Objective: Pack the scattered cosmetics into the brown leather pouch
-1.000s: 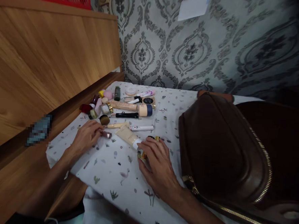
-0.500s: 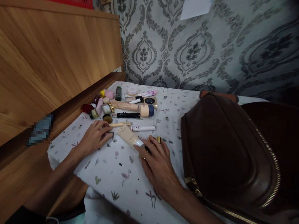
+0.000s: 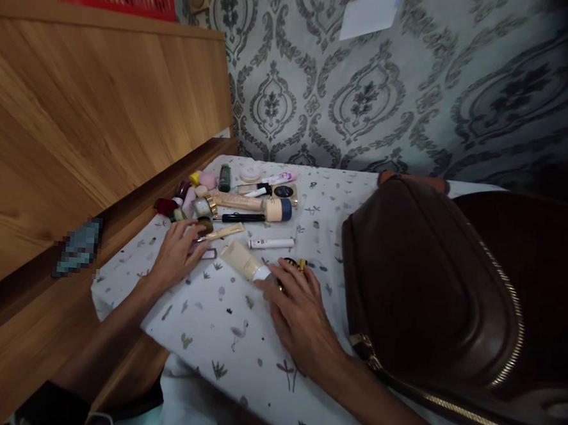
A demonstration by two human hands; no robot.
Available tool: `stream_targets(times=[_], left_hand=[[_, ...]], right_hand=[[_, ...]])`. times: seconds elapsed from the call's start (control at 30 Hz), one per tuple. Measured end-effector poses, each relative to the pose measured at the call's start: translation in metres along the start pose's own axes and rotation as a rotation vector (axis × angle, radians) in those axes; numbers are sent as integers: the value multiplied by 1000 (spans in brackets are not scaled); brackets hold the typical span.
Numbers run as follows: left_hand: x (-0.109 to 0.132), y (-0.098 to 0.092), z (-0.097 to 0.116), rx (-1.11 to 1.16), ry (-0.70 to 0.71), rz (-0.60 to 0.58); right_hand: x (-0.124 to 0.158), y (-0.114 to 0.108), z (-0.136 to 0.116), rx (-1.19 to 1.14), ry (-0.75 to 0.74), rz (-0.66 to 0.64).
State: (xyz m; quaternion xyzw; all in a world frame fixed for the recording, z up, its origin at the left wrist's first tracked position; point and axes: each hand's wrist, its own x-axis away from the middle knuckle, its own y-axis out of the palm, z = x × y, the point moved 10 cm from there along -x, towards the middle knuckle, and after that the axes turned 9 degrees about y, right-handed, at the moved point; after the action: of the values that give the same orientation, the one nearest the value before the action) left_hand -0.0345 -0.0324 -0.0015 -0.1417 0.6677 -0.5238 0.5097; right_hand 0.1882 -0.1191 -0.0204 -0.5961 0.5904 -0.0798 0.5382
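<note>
My left hand (image 3: 176,255) lies on the patterned cloth (image 3: 218,337) with its fingers stretched out. The fingertips touch a slim beige stick (image 3: 225,232) and reach a small pinkish tube (image 3: 209,253). My right hand (image 3: 298,309) rests flat, fingers apart. Its fingertips cover small black-and-gold pieces (image 3: 292,264) beside the cap of a beige squeeze tube (image 3: 241,260). Neither hand grips anything that I can see.
Several cosmetics lie in a heap at the back left: a beige bottle with a dark cap (image 3: 258,205), a black mascara (image 3: 240,217) and a white stick (image 3: 271,243). A big brown zipped bag (image 3: 429,279) fills the right side. A wooden panel (image 3: 102,111) stands on the left.
My left hand has slid forward, away from the small pinkish tube and up to the slim beige stick. My right hand has shifted forward slightly over the black-and-gold pieces.
</note>
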Motion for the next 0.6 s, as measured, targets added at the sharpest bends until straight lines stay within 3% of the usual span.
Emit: stream_targets(times=[0.27,0.6], left_hand=[[6,15,-20,33,-58,-43],[11,-6,-30,-124,-230,65]], right_hand=[[2,-8,-9,14,-48,62],[2,-13,-11,-73,-77,102]])
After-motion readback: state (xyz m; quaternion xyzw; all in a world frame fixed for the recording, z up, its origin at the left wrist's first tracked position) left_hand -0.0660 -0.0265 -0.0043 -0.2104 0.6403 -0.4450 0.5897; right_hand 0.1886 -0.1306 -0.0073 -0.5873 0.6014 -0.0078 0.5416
